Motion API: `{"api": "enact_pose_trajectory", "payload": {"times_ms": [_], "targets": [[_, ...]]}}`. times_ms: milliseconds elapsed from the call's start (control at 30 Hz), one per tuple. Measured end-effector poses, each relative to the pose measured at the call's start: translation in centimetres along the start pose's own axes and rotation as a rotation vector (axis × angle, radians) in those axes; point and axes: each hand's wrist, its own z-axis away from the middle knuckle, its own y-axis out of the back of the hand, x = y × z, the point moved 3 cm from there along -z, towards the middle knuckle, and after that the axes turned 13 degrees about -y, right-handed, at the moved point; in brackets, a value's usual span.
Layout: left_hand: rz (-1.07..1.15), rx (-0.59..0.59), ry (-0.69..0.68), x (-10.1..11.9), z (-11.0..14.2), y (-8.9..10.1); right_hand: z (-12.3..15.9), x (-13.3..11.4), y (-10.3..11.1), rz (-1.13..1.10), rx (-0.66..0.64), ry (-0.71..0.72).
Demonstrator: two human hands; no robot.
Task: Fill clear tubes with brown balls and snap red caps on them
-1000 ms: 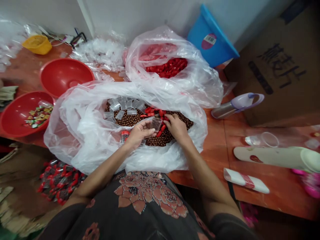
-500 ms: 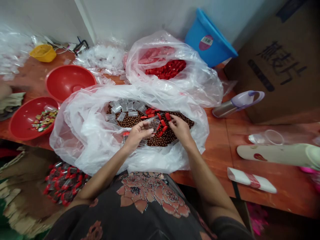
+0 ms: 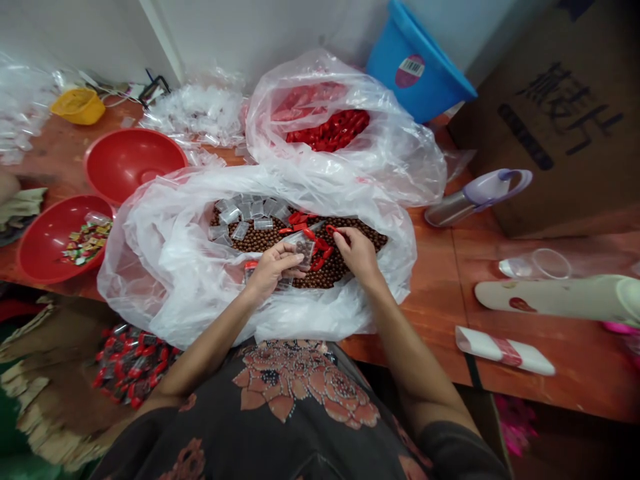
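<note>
The left fingers (image 3: 286, 251) curl together around a small clear bag (image 3: 304, 248) holding brown beads, with the thumb on top, pinning it at the left hand (image 3: 270, 272). The bag's tip sits at about 2 o'clock from that hand. The right fingers (image 3: 341, 239) close in a pinch on a red piece (image 3: 330, 230), and the right hand (image 3: 357, 255) is angled down from the wrist. Both forearms reach forward from the body and converge, the hands just apart, over a heap of brown beads (image 3: 263, 243) strewn with loose red pieces (image 3: 317, 264).

Small clear bags (image 3: 245, 212) lie along the heap's far edge, at 11 o'clock. A red-capped jar (image 3: 251, 271) sits just below the left hand. All of this lies inside a white plastic sack (image 3: 150, 267) spread open on the desk (image 3: 430, 300).

At 12 o'clock, a second sack (image 3: 395, 150) holds more red pieces. Beyond it, at 1 o'clock, stands a blue tub (image 3: 417, 73), and a carton (image 3: 565, 133) is at 2 o'clock. A flask (image 3: 450, 210) stands at 3 o'clock. At 9 o'clock, a red bowl (image 3: 43, 240) holds sweets, with another red bowl (image 3: 135, 160) at 10 o'clock.
</note>
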Motion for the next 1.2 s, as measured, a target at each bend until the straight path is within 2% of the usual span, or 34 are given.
{"api": "enact_pose_trajectory", "payload": {"times_ms": [100, 167, 367, 567, 700, 867, 967, 1200], "targets": [[-0.030, 0.011, -0.003, -0.2, -0.1, 0.2, 0.9, -0.4, 0.4, -0.409, -0.198, -0.136], [-0.041, 0.012, -0.005, -0.2, -0.2, 0.1, 1.7, -1.0, 0.6, -0.597, -0.327, -0.200], [-0.043, -0.003, 0.024, -0.1, -0.3, -0.2, 3.3, -2.7, 0.9, -0.796, -0.534, -0.263], [0.015, -0.068, 0.102, -0.3, -0.6, 0.1, 3.0, -4.1, 1.3, -0.785, -0.462, -0.107], [0.034, -0.129, 0.159, -0.5, -0.5, 0.2, 2.9, -4.6, 1.2, -0.698, -0.535, -0.023], [0.032, -0.116, 0.163, -0.4, -0.3, 0.5, 3.3, -4.8, 1.2, -0.648, -0.565, 0.035], [0.035, -0.119, 0.177, -0.3, -0.3, 0.6, 3.5, -4.8, 1.3, -0.639, -0.550, 0.037], [0.029, -0.172, 0.206, -0.5, -0.2, 0.5, 3.4, -3.6, 1.9, -0.651, -0.570, -0.056]]}}
